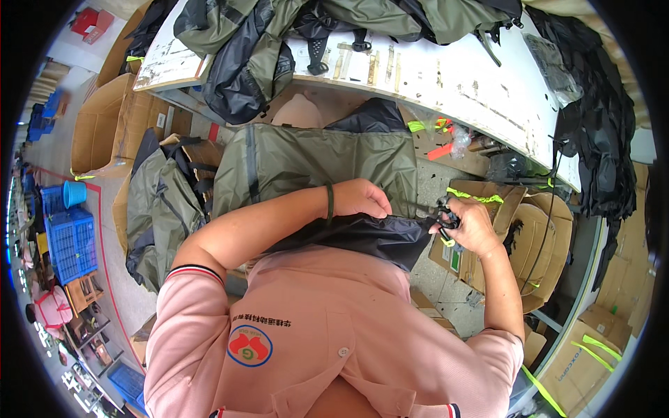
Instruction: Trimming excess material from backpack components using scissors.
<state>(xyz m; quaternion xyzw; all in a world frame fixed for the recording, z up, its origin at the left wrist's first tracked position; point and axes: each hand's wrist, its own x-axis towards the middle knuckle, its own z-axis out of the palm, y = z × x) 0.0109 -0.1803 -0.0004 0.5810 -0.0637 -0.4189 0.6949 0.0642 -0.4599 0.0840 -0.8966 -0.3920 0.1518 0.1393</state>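
Stretched across my lap is a large olive-green and black fabric bag [320, 157], its black part nearest my body. My left hand [362, 198] has its fingers closed in a pinch on the bag's edge. To the right, my right hand [468, 224] is wrapped round a pair of black-handled scissors [446, 212]. Their dark blades point left toward the pinched edge, close beside the fabric. Whether the blades touch it I cannot tell.
Ahead stands a white worktable [446, 70] with more olive and black bags [258, 35] piled on it. Open cardboard boxes [104, 132] stand left, and another box [543, 244] right. Black fabric pieces [592, 125] hang at the far right. Blue crates [70, 240] are farther left.
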